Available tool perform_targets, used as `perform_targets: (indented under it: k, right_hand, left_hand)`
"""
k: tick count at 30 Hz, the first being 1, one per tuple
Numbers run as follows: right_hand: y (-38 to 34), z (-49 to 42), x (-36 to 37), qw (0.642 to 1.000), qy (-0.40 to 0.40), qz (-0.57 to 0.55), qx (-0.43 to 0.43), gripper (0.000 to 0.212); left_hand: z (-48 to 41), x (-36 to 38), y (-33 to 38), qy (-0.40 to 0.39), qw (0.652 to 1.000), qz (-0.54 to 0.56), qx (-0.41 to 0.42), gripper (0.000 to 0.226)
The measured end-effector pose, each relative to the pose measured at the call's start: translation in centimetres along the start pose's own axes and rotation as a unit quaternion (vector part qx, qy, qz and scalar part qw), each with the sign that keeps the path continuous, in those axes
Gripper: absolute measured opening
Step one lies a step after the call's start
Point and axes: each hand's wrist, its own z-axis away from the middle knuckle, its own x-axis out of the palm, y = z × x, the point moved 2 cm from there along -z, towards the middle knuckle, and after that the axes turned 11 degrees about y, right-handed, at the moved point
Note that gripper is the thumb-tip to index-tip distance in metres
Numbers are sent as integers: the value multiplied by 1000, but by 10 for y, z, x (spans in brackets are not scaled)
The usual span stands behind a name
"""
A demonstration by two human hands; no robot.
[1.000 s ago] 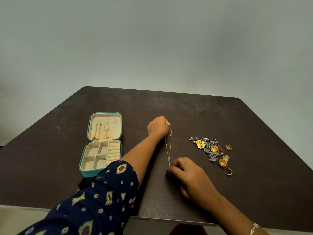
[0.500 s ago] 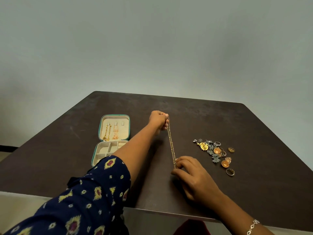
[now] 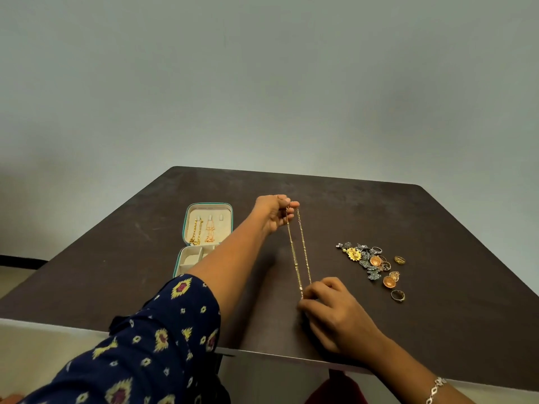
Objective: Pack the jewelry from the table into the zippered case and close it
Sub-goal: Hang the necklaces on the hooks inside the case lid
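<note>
A thin gold chain necklace [image 3: 299, 252] stretches in two strands between my hands over the dark table [image 3: 437, 287]. My left hand [image 3: 274, 211] pinches its far end, raised a little above the table. My right hand [image 3: 335, 313] pinches its near end close to the front edge. The teal zippered case [image 3: 204, 237] lies open at the left, with two gold chains hanging in its lid; my left forearm hides part of its tray. A heap of loose earrings and rings [image 3: 374, 265] lies to the right of the necklace.
A single ring [image 3: 397, 295] lies nearest me at the heap's lower end, another [image 3: 399, 259] at its right. The table's front edge runs just below my right hand. A pale wall stands behind the table.
My left hand has lifted the necklace's far end off the table, pulling it taut, and the two strands have spread apart. The camera has tilted up slightly.
</note>
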Motion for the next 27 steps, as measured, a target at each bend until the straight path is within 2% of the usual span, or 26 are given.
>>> perform_targets:
  k: [3, 5, 6, 8, 11, 12, 14, 18, 24, 27]
  right_hand:
    - [-2, -3, -2, 996, 19, -61, 60, 16]
    - [-2, -7, -6, 968, 52, -172, 173, 16]
    - [-2, -10, -8, 936, 76, -245, 242, 15]
    - [-2, -17, -12, 842, 112, -374, 371, 14]
    - [2, -21, -16, 720, 171, -452, 498, 20]
    - [4, -21, -17, 689, 188, -467, 522, 22]
    - [8, -21, -19, 649, 211, -483, 549, 27]
    - [13, -21, -20, 628, 231, -479, 568, 37]
    - [12, -21, -22, 635, 240, -470, 564, 43]
    - [12, -20, -20, 638, 229, -474, 562, 37]
  left_hand:
    - [2, -7, 4, -3, 1000, 12, 10, 22]
    - [6, -10, 5, -12, 1000, 4, 21, 26]
    - [9, -11, 5, -17, 999, -4, 29, 27]
    - [15, -12, 2, -25, 998, -18, 48, 27]
    - [26, -9, -6, -34, 995, -42, 79, 24]
    - [31, -8, -9, -42, 994, -48, 90, 24]
    - [40, -6, -16, -62, 990, -62, 112, 21]
    - [58, -3, -25, -90, 980, -99, 149, 15]
    - [77, 1, -35, -151, 967, -135, 151, 11]
    - [83, 4, -39, -172, 965, -140, 136, 10]
